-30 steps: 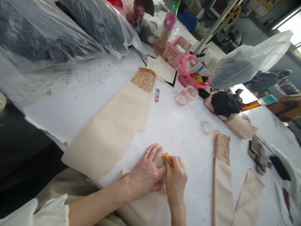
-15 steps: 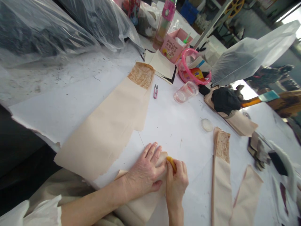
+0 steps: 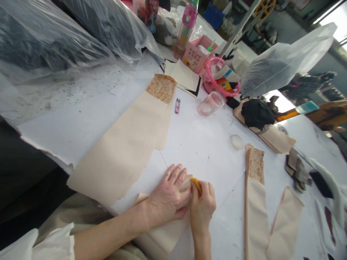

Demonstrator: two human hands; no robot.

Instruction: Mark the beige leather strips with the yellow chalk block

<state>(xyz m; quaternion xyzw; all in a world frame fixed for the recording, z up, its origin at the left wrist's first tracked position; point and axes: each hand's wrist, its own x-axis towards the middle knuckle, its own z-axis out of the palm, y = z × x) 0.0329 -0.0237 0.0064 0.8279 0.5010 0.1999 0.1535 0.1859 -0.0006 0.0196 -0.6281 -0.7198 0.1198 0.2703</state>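
My left hand (image 3: 168,198) lies open with its fingers stretched over a beige, leather-like piece (image 3: 161,238), pressing it against the white tabletop. Right beside it, my right hand (image 3: 203,204) is closed around a small curved yellow tool (image 3: 196,185), whose kind I cannot make out. The tool's tip touches the upper edge of the piece near my left fingertips. Farther up and to the left lies a large beige panel (image 3: 119,141) with a rough brown patch (image 3: 162,87) at its far end. Part of the piece under my hands is hidden.
Pink thread snips (image 3: 177,105), a clear pink jar (image 3: 210,104) and a round lid (image 3: 236,142) lie ahead. At the right are stacked beige strips (image 3: 256,213). A pink basket (image 3: 207,77), a box (image 3: 195,54) and plastic-covered bundles (image 3: 67,32) stand at the back.
The camera's view has shifted slightly. Both hands keep nearly the same place on the beige piece, and the yellow tool is still in my right hand.
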